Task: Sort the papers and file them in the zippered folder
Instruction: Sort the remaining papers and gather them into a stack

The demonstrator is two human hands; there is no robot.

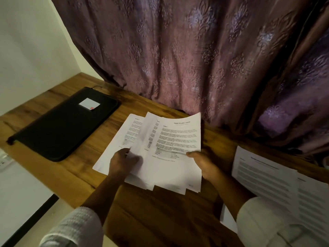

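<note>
A fanned stack of printed white papers [170, 139] lies in the middle of the wooden desk [160, 216]. My right hand [204, 163] grips the top sheet at its right edge, thumb on the print, and the sheet curls upward. My left hand [122, 161] presses on the lower sheets at the left, its fingers blurred. A black zippered folder [62, 125] lies zipped at the left of the desk, with a small white label [89, 103] on its cover. More printed sheets [277, 180] lie at the right edge.
A purple patterned curtain [195, 50] hangs behind the desk and touches its back edge. A pale wall [26, 41] is at the left. A white power strip [4, 160] shows below the desk's left edge.
</note>
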